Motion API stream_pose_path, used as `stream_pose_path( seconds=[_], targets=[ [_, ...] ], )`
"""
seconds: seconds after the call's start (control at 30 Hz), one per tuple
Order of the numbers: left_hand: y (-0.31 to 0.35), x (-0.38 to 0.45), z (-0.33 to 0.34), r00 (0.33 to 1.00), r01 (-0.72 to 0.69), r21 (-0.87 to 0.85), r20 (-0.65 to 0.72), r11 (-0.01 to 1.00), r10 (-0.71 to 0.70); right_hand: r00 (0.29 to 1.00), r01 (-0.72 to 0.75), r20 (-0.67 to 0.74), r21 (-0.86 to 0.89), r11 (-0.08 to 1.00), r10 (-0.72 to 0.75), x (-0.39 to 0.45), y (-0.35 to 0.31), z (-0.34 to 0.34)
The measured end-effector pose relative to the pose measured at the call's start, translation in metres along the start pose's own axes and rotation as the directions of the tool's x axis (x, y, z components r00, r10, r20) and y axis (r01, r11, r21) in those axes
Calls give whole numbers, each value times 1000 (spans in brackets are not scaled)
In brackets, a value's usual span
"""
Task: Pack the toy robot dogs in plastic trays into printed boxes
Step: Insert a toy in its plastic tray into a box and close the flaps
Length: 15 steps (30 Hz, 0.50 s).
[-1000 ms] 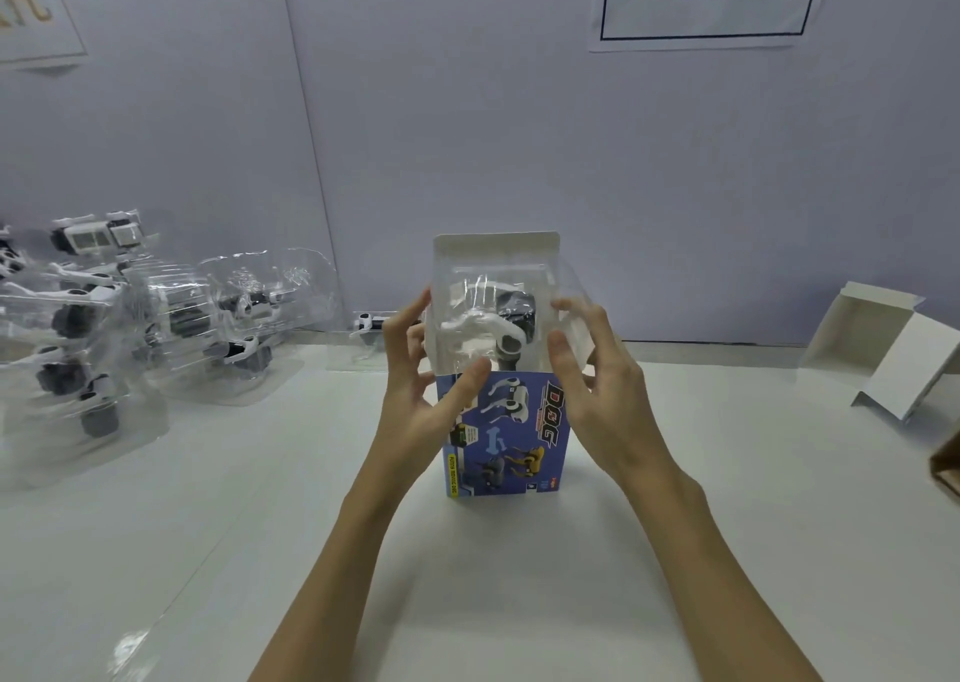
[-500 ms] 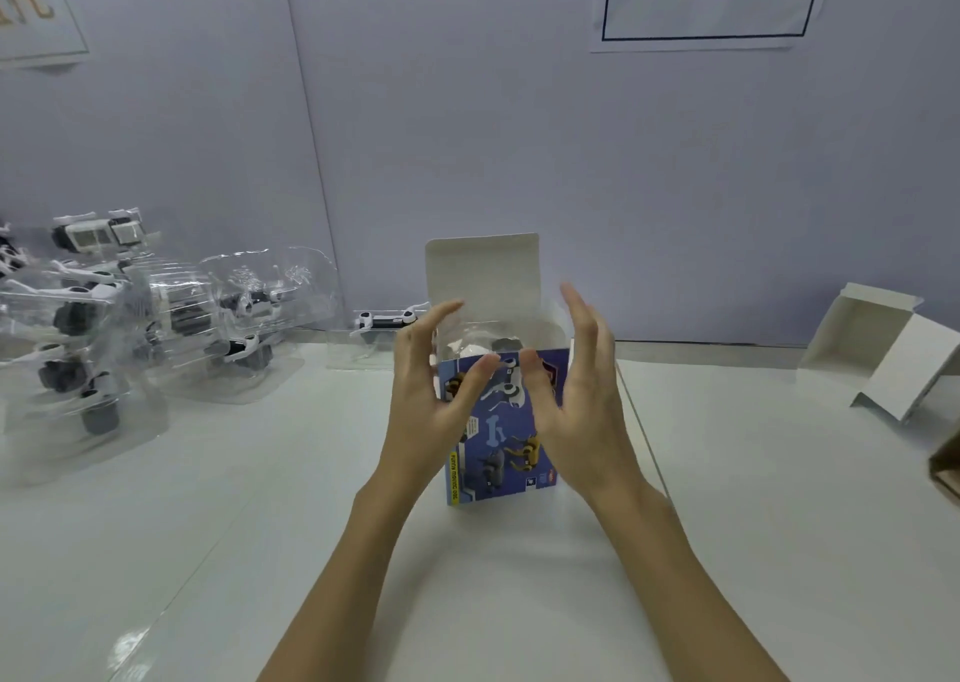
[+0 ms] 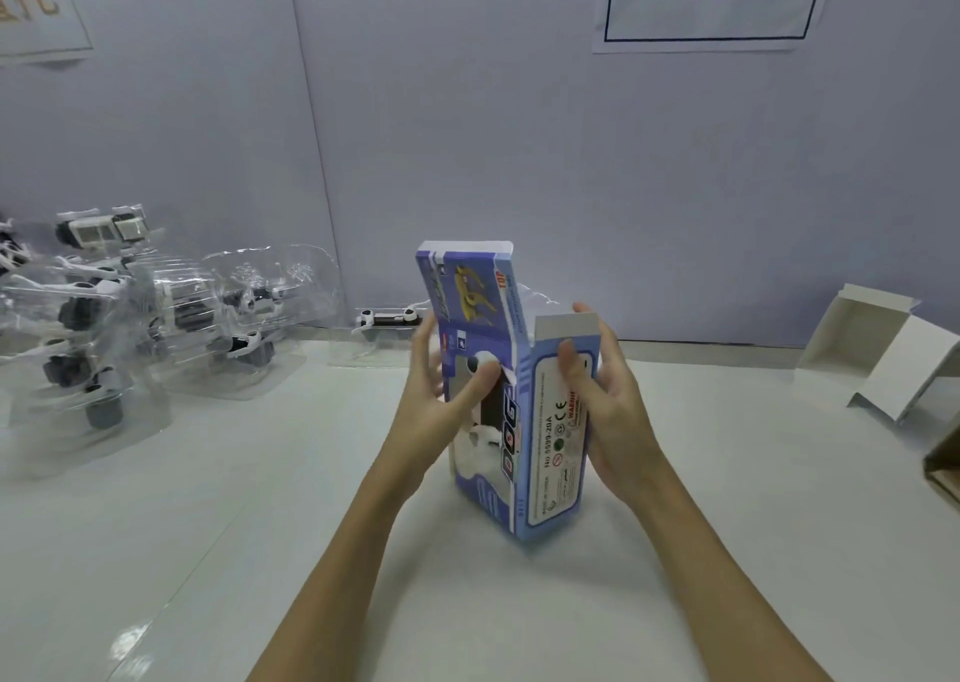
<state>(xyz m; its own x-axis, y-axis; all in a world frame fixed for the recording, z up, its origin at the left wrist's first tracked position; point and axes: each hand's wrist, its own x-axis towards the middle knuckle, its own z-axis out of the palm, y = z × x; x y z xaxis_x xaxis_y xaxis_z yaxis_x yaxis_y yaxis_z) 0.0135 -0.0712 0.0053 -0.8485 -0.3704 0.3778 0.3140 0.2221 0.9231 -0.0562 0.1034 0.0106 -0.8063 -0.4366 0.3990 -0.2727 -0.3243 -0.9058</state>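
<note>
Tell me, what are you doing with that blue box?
A person is packing toy robot dogs. Both hands, left hand and right hand, hold a blue printed box standing on the white table, its top flap open. More toy dogs in clear trays wait at the left.

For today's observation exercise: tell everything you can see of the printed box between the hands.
The printed box is blue cardboard with toy dog pictures, "DOG" lettering and a white label panel. It stands upright on the white table, top lid flap raised, a white side flap up. The left hand holds its front, the right hand its side.
</note>
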Motion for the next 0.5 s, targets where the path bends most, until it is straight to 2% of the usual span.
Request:
stream_pose_path(
  seconds=[0.07, 0.13, 0.2, 0.27, 0.4, 0.5],
  targets=[
    [-3, -1, 1, 996, 29, -81, 89, 996, -21, 1000, -1, -5, 14, 1000, 1, 1, 1, -1],
    [-1, -3, 2, 995, 13, -157, 97, 987, 2, 994, 56, -95, -2, 998, -56, 2, -1, -2],
    [2, -4, 5, 997, 6, -182, 72, 983, 7, 973, 150, -163, -93, 984, -164, 3, -2, -2],
    [4, -6, 8, 998, -2, -185, 58, 983, 13, 969, 191, -127, -149, 970, -211, 0, -2, 2],
    [4, -8, 7, 992, -65, -227, 92, 972, 88, 972, 177, -93, -305, 936, -214, -5, -3, 14],
    [5, -10, 6, 991, -50, -252, 108, 966, 79, 971, 194, -75, -296, 935, -225, -5, -5, 16]
  ],
)
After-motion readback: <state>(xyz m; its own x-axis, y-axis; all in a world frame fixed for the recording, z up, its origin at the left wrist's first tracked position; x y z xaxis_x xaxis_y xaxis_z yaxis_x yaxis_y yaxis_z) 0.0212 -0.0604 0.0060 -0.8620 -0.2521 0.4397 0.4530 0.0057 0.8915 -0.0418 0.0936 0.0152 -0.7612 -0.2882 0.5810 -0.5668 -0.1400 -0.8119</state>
